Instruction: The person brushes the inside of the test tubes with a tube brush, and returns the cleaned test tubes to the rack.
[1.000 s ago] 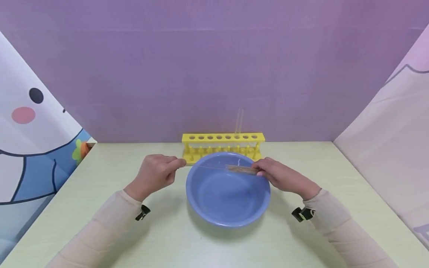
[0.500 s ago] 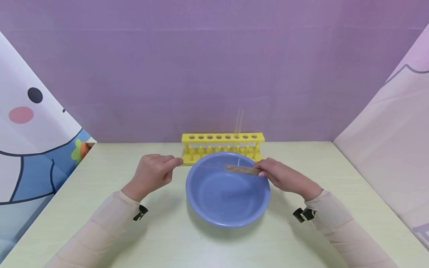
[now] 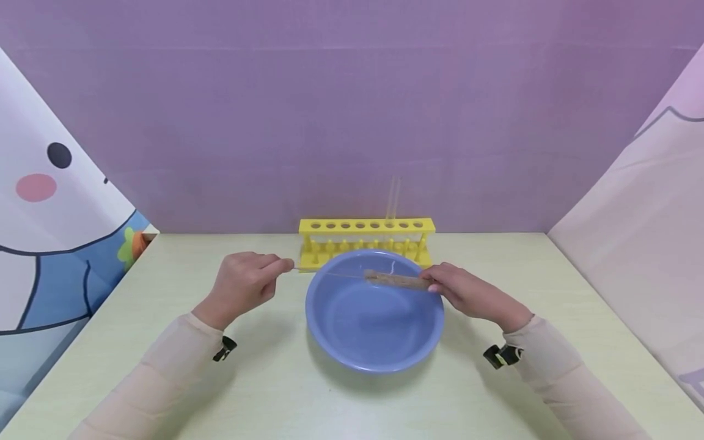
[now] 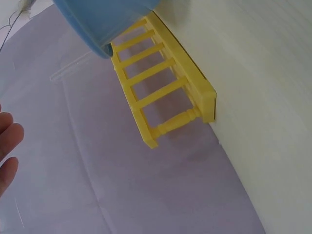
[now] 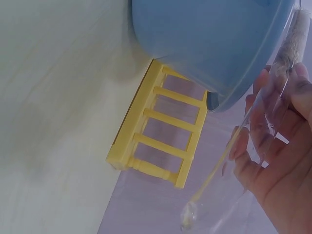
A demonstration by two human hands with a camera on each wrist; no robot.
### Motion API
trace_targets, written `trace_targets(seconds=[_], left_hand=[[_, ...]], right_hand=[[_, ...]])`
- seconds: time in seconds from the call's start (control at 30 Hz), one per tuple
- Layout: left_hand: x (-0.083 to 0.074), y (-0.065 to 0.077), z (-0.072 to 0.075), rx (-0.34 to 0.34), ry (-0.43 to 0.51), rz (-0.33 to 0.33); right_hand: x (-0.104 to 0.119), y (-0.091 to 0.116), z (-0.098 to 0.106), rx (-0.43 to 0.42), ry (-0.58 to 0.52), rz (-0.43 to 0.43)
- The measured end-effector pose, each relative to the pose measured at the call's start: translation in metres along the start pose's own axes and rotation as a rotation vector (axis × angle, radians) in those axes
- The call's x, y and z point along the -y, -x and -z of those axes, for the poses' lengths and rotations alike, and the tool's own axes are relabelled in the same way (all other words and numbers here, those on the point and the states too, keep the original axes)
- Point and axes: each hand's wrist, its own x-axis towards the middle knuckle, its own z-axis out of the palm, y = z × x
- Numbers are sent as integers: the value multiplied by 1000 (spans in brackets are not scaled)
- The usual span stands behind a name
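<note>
My right hand [image 3: 467, 293] holds a clear test tube [image 5: 189, 217] slantwise over the far side of a blue basin [image 3: 374, 324]. Inside the tube lie the pale brown bristles of a test tube brush [image 3: 393, 279]. From the bristles a thin twisted wire handle [image 4: 9, 35] runs left across the basin. My left hand [image 3: 242, 284] pinches its end between thumb and curled fingers, left of the basin rim. In the left wrist view only some fingertips [image 4: 9, 139] show; the pinch itself is out of that frame.
Behind the basin stands a yellow test tube rack [image 3: 365, 226], its front partly hidden by the basin. Another clear test tube [image 3: 393, 198] stands upright in it. A purple backdrop [image 3: 352, 116] rises behind the pale table [image 3: 352, 409].
My left hand has shifted left with the brush handle, and the bristles sit slightly farther left. My right hand, with the tube, has moved a little to the right.
</note>
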Motion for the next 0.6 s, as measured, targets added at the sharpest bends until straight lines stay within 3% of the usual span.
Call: trace_targets(seconds=[0.33, 0.6], left_hand=[[5, 3, 1, -39, -37, -69], [8, 4, -3, -147, -28, -124]], right_hand=[[0, 3, 3, 31, -39, -23], [-7, 6, 1, -4, -57, 40]])
